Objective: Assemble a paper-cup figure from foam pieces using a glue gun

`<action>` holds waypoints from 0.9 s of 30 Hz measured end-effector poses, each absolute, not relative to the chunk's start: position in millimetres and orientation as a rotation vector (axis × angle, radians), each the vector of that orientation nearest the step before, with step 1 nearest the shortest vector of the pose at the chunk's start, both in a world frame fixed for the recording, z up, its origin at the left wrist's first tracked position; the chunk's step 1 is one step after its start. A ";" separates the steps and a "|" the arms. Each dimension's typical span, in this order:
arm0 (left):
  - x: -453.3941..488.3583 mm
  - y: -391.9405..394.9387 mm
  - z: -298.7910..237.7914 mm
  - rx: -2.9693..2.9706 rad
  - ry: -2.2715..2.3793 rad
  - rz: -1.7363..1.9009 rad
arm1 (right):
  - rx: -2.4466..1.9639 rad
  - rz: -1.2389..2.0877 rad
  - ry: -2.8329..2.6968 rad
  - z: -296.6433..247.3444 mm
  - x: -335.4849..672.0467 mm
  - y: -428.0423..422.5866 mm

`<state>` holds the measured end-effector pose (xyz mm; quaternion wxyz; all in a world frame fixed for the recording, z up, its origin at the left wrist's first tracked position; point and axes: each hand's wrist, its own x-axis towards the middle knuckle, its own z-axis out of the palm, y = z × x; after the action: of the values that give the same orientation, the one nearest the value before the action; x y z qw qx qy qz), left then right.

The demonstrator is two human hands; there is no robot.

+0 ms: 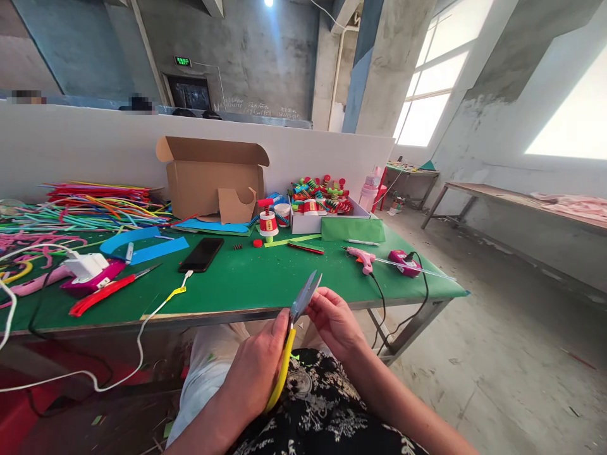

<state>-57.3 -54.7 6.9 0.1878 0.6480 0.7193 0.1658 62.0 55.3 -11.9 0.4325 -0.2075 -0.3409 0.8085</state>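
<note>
Yellow-handled scissors (283, 370) are in my left hand (253, 363), above my lap at the table's front edge. Their blades point up and away from me and stand slightly apart. My right hand (336, 319) is just right of the blades, with thumb and fingertips pinched together. Whatever it pinches, if anything, is too small to make out. Ahead on the green table (246, 278) stands a figure made from a red and white paper cup (268, 224), with a red bottle-cap-like piece (257, 243) and a small dark coil (238, 247) close by.
A pink glue gun (363, 259) and a magenta power socket (404, 263) lie at right. A white box (308, 222) holds several colourful figures. A phone (202, 254), a red-handled knife (102, 295), pipe cleaners (99, 208) and a cardboard box (208, 183) occupy the left.
</note>
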 end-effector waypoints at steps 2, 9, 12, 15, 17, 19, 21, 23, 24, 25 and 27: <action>-58.3 -56.3 9.7 1.832 2.026 0.429 | -0.516 2.021 -0.860 -12.1 63.0 55.6; -67.2 -63.7 10.5 1.863 2.043 0.370 | -0.540 2.018 -0.911 -11.6 63.8 54.1; -72.2 -65.8 4.8 1.902 2.036 0.401 | -0.545 2.028 -0.905 -12.2 63.5 53.5; -75.3 -67.0 0.9 1.927 2.034 0.402 | -0.547 2.035 -0.906 -12.7 63.4 53.4; -76.1 -67.5 -0.3 1.934 2.034 0.390 | -0.548 2.033 -0.917 -12.7 63.7 53.5; -76.5 -67.9 -1.7 1.939 2.037 0.388 | -0.544 2.031 -0.934 -12.2 64.3 53.8; -77.3 -68.3 -4.6 1.947 2.038 0.402 | -0.540 2.030 -0.959 -11.6 65.2 54.2; -78.8 -68.8 -8.5 1.956 2.031 0.421 | -0.542 2.032 -0.987 -11.2 66.2 55.0; -79.8 -69.2 -10.4 1.962 2.024 0.431 | -0.544 2.033 -1.002 -11.3 66.6 55.5; -80.9 -69.7 -12.0 1.970 2.016 0.441 | -0.545 2.034 -1.016 -11.4 67.1 56.0; -83.0 -71.2 -13.2 1.982 1.999 0.464 | -0.545 2.034 -1.045 -12.0 68.1 57.2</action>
<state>-83.0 -71.2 -13.2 0.1440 0.6874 0.6935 0.1608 68.1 57.2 -12.0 0.3850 -0.2140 -0.4103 0.7985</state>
